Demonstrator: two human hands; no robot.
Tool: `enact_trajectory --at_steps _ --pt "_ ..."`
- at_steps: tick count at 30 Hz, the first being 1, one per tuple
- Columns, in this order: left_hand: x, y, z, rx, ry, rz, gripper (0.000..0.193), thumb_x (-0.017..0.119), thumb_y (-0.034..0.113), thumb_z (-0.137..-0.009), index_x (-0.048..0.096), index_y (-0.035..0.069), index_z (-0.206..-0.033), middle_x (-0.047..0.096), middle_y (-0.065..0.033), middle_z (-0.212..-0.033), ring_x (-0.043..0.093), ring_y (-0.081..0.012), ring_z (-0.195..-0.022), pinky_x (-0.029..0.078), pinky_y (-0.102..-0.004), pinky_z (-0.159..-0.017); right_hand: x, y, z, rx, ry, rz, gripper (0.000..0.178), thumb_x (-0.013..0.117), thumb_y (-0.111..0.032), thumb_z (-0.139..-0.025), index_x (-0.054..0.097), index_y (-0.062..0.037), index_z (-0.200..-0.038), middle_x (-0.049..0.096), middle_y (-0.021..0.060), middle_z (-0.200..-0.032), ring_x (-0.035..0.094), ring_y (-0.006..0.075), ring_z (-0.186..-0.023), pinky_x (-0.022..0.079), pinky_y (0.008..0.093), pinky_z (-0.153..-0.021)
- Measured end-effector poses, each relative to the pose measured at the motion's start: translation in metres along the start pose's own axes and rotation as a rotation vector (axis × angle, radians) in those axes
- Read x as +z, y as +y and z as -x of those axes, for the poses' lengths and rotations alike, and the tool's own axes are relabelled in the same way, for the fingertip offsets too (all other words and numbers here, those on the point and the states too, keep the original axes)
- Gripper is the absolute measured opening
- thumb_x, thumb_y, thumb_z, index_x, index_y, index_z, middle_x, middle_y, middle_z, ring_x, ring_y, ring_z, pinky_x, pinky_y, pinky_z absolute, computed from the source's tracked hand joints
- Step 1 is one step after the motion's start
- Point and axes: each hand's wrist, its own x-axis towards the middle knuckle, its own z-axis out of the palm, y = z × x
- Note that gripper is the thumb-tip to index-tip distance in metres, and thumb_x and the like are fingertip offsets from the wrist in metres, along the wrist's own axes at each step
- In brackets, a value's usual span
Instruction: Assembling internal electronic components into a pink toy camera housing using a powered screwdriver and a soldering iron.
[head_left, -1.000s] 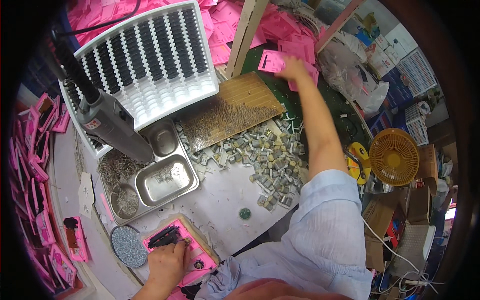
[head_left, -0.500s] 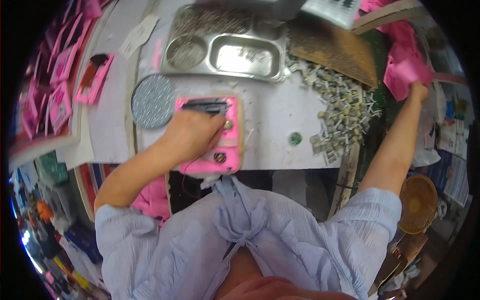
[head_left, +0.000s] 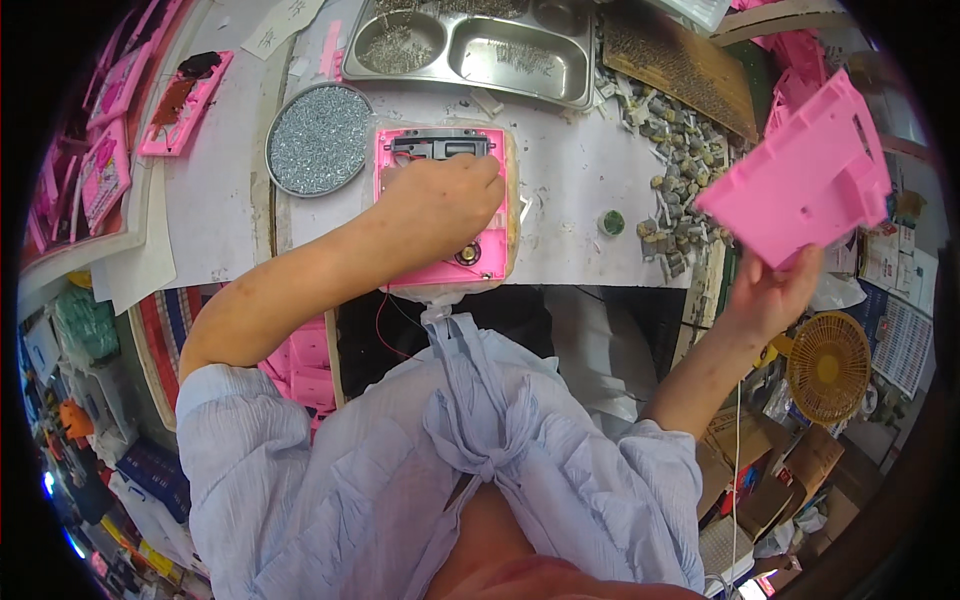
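A pink plastic casing (head_left: 490, 252) lies on a padded base at the front of the table. It has a black part (head_left: 440, 146) along its far edge, a round metal-rimmed part (head_left: 467, 254) near its front, and thin wires. My left hand (head_left: 445, 205) is over the casing, its fingers curled and pressed together by the right edge; what they hold, if anything, is hidden. Raised at the right, my right hand (head_left: 780, 288) grips a pink plastic cover (head_left: 800, 180) by its lower edge, thumb and fingers closed on it.
A round dish (head_left: 320, 140) of small silvery pieces stands left of the casing. Beyond is a metal tray (head_left: 470, 75) with screws. At right lie many small parts with white tabs (head_left: 675, 170), a brown board (head_left: 680, 65) and a small green disc (head_left: 611, 223). More pink casings (head_left: 105, 190) stand at left.
My right hand has brought the pink cover from the far right inward and nearer, turning its broad side into view. My left hand has shifted over the casing, toward its right edge.
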Motion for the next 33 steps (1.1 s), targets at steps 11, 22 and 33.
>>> enact_trajectory --at_steps 11,22,33 --pt "-0.045 -0.001 0.035 -0.320 0.371 1.679 0.042 0.058 0.016 -0.104 0.054 -0.002 -0.141 0.068 -0.0053 -0.119 0.067 -0.0112 -0.077 0.051 -0.0303 -0.056 0.094 0.074 0.054 0.655 0.003 -0.405 0.040 0.050 -0.024 -0.109 0.054 0.0045 -0.136 0.068 0.0159 -0.124 0.071 0.0240 -0.105 0.060 0.0386 -0.089" --pt "-0.017 0.011 0.077 -0.521 0.382 0.633 0.075 0.079 0.020 -0.088 0.045 0.003 -0.152 0.060 -0.0063 -0.069 0.061 -0.0141 -0.060 0.049 -0.0320 -0.057 0.128 0.082 0.116 0.257 -0.653 0.816 0.072 0.066 -0.025 -0.100 0.030 0.0028 -0.156 0.071 0.0169 -0.077 0.072 0.0307 -0.066 0.054 0.0388 -0.060" --pt "0.003 0.003 0.094 -0.562 0.381 0.569 0.069 0.075 0.023 -0.090 0.048 0.004 -0.150 0.053 -0.0052 -0.063 0.056 -0.0198 -0.054 0.045 -0.0342 -0.053 0.131 0.106 0.117 0.111 -0.828 0.894 0.063 0.069 -0.029 -0.097 0.047 -0.0032 -0.151 0.065 0.0139 -0.070 0.067 0.0315 -0.062 0.052 0.0401 -0.060"
